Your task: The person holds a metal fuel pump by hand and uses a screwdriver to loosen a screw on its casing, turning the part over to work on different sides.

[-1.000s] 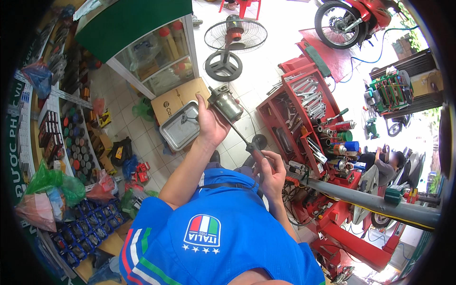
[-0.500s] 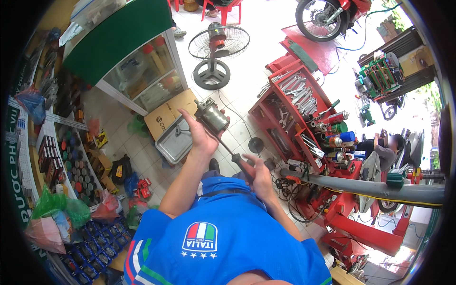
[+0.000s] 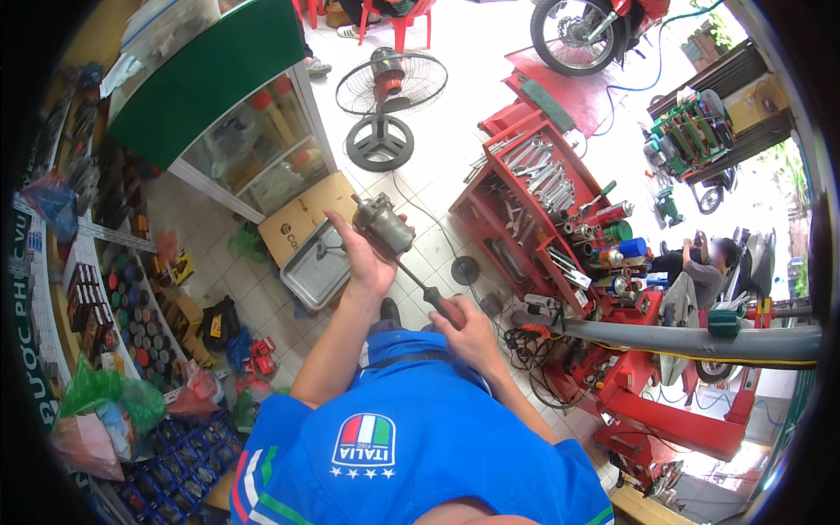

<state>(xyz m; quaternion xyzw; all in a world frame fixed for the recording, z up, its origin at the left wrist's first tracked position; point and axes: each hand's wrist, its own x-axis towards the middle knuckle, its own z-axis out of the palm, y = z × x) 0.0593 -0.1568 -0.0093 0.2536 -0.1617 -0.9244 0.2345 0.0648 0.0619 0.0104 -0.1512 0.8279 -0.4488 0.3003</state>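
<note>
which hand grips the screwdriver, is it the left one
No, the right hand grips the screwdriver by its handle, while the left hand holds the metal cylinder.

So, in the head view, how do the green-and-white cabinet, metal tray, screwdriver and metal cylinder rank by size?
1. Green-and-white cabinet
2. Metal tray
3. Metal cylinder and screwdriver: unsure; the screwdriver, partly hidden, looks longer but thinner.

The metal cylinder (image 3: 388,229) hides most fingers of my left hand (image 3: 372,262); I can't see my screwdriver (image 3: 432,297) tip; the top edge crops the motorcycle (image 3: 604,28) at one o'clock, a red stool (image 3: 400,33) at twelve.
</note>
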